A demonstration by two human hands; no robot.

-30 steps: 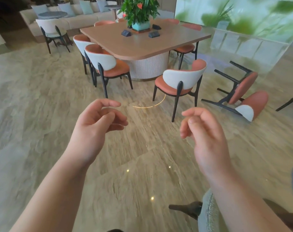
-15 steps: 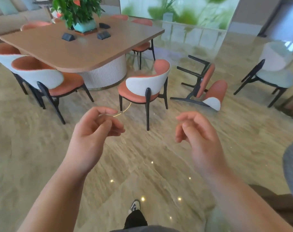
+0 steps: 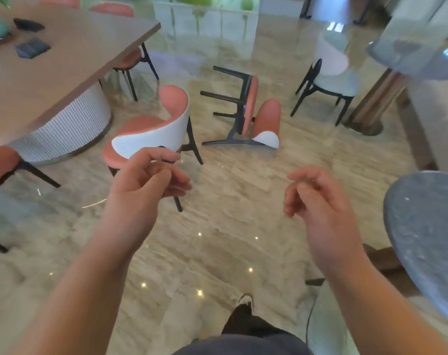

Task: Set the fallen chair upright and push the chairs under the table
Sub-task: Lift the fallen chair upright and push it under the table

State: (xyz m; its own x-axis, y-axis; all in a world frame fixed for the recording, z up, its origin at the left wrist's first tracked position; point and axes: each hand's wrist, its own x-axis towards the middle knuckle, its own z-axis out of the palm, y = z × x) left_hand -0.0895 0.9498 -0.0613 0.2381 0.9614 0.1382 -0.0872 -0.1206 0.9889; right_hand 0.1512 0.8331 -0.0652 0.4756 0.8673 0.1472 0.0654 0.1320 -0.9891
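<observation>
**A:** ok so compared with a second ago we've swung right and closed in a lot. The fallen chair (image 3: 246, 116) used to sit off at the right edge of our view, now it's pretty much dead centre ahead of us, lying on its side on the marble floor (image 3: 217, 201) with its black legs sticking out toward the table (image 3: 64, 62).

**B:** yeah, and the table has slid off to the left of frame. The upright chair (image 3: 153, 134) with the white back, the one pulled out from the table, is now right in front of our left hand (image 3: 146, 183). Looks like overlap in the view only, we can't tell that we're touching it.

**A:** agreed. Hands haven't really changed shape: both are up in front of us, fingers loosely curled, empty. Right hand (image 3: 317, 201) is over bare floor, well short of the fallen chair.

**B:** so nothing's been done on the task itself yet, we've just lined ourselves up. We'd say the next bit is more walking, then getting a grip on the backrest or frame to tip it up onto its legs.

**A:** only watch-outs we see: the upright chair sits just left of our path, and there's a grey round table (image 3: 427, 226) close on our right. Frame's pretty blurry, so we're clearly mid-stride. The pushing-in comes after.
</observation>
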